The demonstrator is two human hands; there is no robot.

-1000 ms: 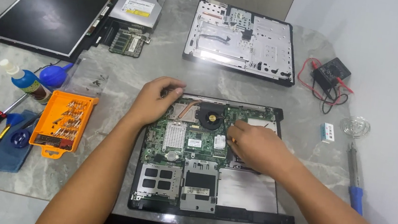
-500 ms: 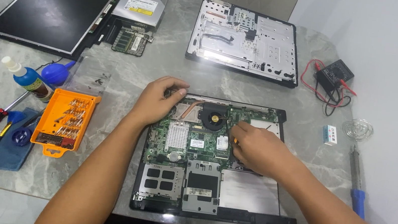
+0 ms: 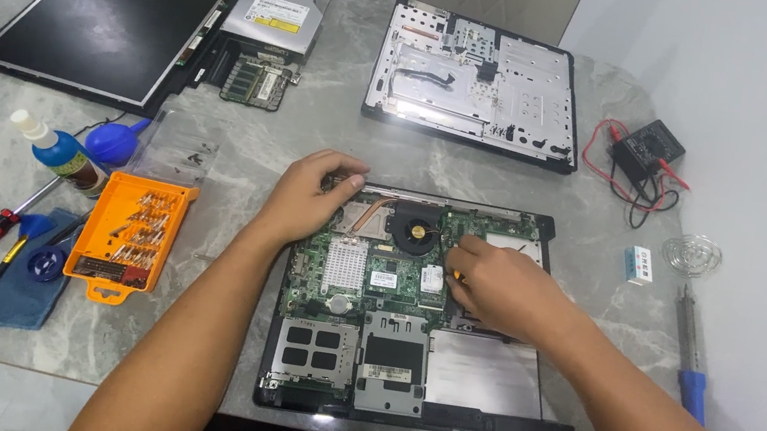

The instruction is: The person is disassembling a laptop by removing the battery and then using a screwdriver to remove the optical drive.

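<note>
Marble table [image 3: 524,179], one opened laptop [image 3: 410,316], two hands.

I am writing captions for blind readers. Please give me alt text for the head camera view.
Two bare hands work inside an opened laptop base on a grey marble table: the left hand rests on its top left corner, the right hand on the circuit board beside the fan. An orange bit case lies to the left.

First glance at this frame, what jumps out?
The opened laptop base at the centre of the marble table, circuit board and fan bare. The left hand rests on its upper left corner; the right hand is over the board near the fan, seemingly pinching something small and yellow. Around it lie a detached screen panel top left, the removed keyboard frame behind, and an orange bit case at left.
</note>
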